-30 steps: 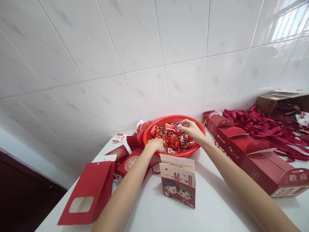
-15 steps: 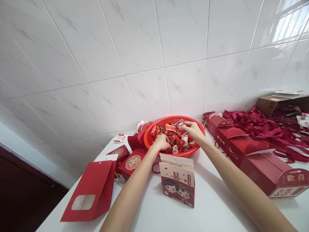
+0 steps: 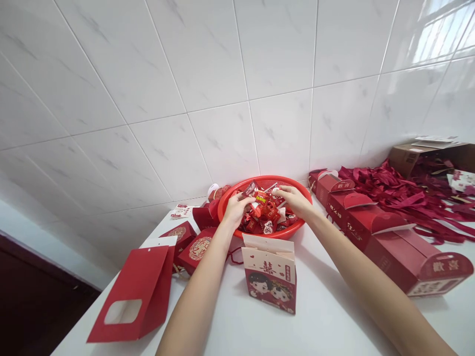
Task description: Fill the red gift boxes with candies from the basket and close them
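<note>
A red plastic basket (image 3: 265,178) holds a heap of wrapped candies (image 3: 270,212), mostly in red wrappers. Over its left side is my left hand (image 3: 236,206), thumb and fingers pinched at a dark red wrapped candy (image 3: 251,189). My right hand (image 3: 295,199) reaches in from the right, its fingertips closed on a red-and-white wrapped candy (image 3: 276,193). In front of the basket a red and cream gift box (image 3: 270,277), printed with two cartoon figures, stands upright with its top flaps up.
At left stand a red paper box with a window (image 3: 133,291) and several patterned red boxes (image 3: 198,249). A row of red handled boxes (image 3: 389,247) lines the right, beside a pile of dark red ribbons (image 3: 389,193) and a cardboard box (image 3: 403,158). A tiled wall (image 3: 222,138) rises behind.
My left hand has lifted out of the candies and shifted left, with a dark red candy now at its fingers. The right hand stays over the basket's right side. The view has shifted slightly.
</note>
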`<state>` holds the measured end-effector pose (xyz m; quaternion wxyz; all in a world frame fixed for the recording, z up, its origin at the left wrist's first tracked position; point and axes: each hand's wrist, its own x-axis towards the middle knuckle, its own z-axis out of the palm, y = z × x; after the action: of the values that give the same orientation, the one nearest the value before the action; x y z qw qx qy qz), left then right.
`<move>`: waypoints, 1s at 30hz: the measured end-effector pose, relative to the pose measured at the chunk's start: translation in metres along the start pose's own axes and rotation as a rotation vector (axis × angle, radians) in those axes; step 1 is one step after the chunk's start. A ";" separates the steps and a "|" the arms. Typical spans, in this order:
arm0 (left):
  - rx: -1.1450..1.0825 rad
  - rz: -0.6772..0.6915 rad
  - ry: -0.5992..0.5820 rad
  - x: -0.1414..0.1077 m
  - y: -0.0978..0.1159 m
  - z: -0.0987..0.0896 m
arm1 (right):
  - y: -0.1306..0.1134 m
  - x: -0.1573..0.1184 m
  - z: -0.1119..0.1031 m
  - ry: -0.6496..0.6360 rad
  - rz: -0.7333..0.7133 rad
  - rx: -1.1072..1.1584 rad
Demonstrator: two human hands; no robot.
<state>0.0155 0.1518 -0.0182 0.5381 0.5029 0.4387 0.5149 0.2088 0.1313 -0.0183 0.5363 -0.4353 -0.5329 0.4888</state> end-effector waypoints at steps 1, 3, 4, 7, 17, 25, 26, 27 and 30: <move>-0.028 0.005 -0.004 -0.001 0.001 0.001 | 0.000 0.000 -0.001 -0.027 0.022 0.017; -0.071 0.011 -0.018 -0.002 0.003 0.002 | -0.001 0.000 -0.002 -0.079 0.057 0.047; -0.087 0.013 -0.026 -0.003 0.004 0.003 | -0.001 0.000 -0.002 -0.104 0.069 0.060; -0.125 0.018 -0.052 -0.006 0.006 0.005 | -0.001 -0.002 -0.004 -0.155 0.086 0.089; -0.164 0.062 -0.075 -0.007 0.006 0.007 | 0.001 0.001 -0.004 -0.088 0.068 0.180; -0.162 0.128 -0.116 -0.009 0.006 0.007 | 0.002 0.000 -0.006 -0.225 0.116 0.173; -0.155 0.132 -0.110 -0.008 0.005 0.006 | 0.003 0.000 -0.006 -0.237 0.116 0.171; -0.146 0.131 -0.100 -0.006 0.004 0.005 | 0.003 0.000 -0.006 -0.240 0.112 0.170; -0.114 0.113 -0.062 -0.001 0.000 0.002 | 0.005 0.001 -0.006 -0.221 0.090 0.172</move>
<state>0.0173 0.1510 -0.0183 0.5494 0.5110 0.3627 0.5528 0.2147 0.1335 -0.0238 0.4873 -0.3545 -0.5247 0.6013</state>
